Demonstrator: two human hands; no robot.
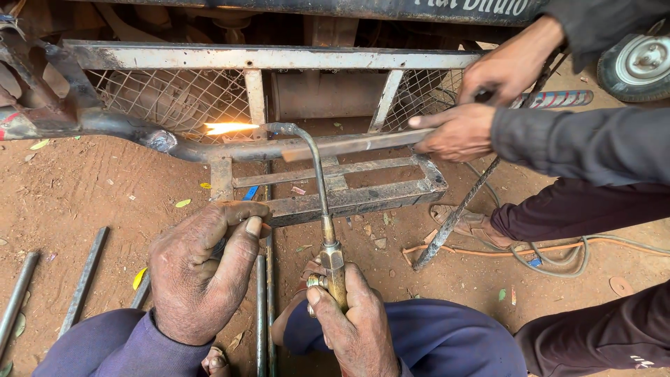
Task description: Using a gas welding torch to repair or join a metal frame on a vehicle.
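Beside the metal frame (335, 199), right hand (356, 321) grips the torch (317, 181)

Only sign-type thing I can spot is the dark vehicle panel (391, 8) running along the top edge of the frame, with white lettering toward the upper right. No packages, labels or screens anywhere.

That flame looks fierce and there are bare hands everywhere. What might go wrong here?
The torch flame burns at the metal frame, and a co-worker's bare hand steadies a flat bar on that frame: heat could travel along it and burn them. The person's left hand rests near the hot joint, ungloved. Hoses lie on the ground by sandalled feet, a likely trip or snag.
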